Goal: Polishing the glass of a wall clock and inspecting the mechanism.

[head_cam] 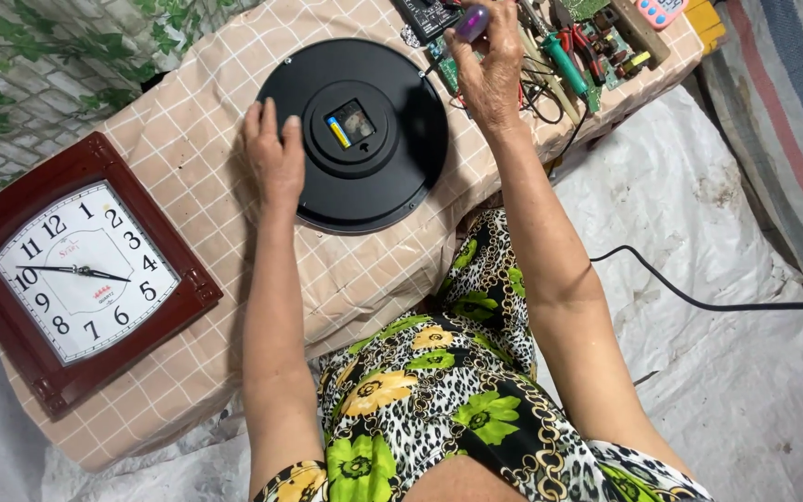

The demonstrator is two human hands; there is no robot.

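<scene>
Left hand is lying flat with fingers spread on the near-left rim of the face-down round black clock, while the right hand, fingers curled around a purple-handled screwdriver, is hovering at its far-right edge (the nearer hand to that rim).

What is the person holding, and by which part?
The right hand grips a screwdriver by its purple handle. The left hand holds nothing; it rests flat on the black round clock back.
</scene>
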